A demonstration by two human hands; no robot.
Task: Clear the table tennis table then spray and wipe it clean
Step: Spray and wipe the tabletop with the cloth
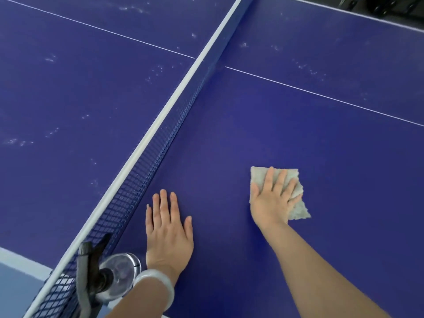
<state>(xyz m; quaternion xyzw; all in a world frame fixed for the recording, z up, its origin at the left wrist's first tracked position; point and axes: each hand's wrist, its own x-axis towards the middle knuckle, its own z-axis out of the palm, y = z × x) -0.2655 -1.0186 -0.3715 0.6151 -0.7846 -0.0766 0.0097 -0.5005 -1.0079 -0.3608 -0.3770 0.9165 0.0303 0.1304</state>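
Observation:
The blue table tennis table (pixel 286 134) fills the view, split by its net (pixel 160 143) running from bottom left to top centre. My right hand (pixel 273 198) presses flat on a grey-beige cloth (pixel 296 210) lying on the right half of the table. My left hand (pixel 168 228) rests flat on the surface with straight fingers, just right of the net, holding nothing. A clear spray bottle (pixel 117 276) with a dark trigger head stands at the near edge, beside my left wrist and against the net.
White smudges and droplets (pixel 158 72) speckle the left half and the far part of the right half. A white centre line (pixel 321 95) crosses the table. Dark equipment (pixel 378 5) sits beyond the far edge at top right. Light blue floor (pixel 16 283) shows at bottom left.

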